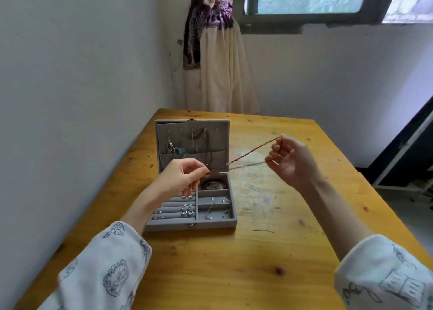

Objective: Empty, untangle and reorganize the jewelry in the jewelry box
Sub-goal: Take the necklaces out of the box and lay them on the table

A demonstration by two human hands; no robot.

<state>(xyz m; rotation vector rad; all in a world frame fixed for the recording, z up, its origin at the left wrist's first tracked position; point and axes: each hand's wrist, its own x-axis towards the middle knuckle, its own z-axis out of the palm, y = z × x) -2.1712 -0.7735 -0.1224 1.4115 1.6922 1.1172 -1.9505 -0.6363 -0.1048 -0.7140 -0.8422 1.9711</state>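
Note:
A grey velvet jewelry box (230,216) stands open on the wooden table, its lid (220,127) upright. A dark red beaded necklace (255,150) is stretched taut in the air between my hands, above the box's right side. My left hand (180,178) pinches one end over the box. My right hand (289,161) holds the other end, raised to the right of the box. Silver earrings (187,210) sit on the ring rolls, a silver chain (218,205) lies in the right compartment, and a red bead bracelet (213,185) fills the back compartment. Necklaces hang in the lid.
The yellow wooden table (269,216) has scratched bare wood to the right of the box and in front of it. A white wall runs close along the table's left edge. A tied curtain (215,59) hangs behind the table under a window.

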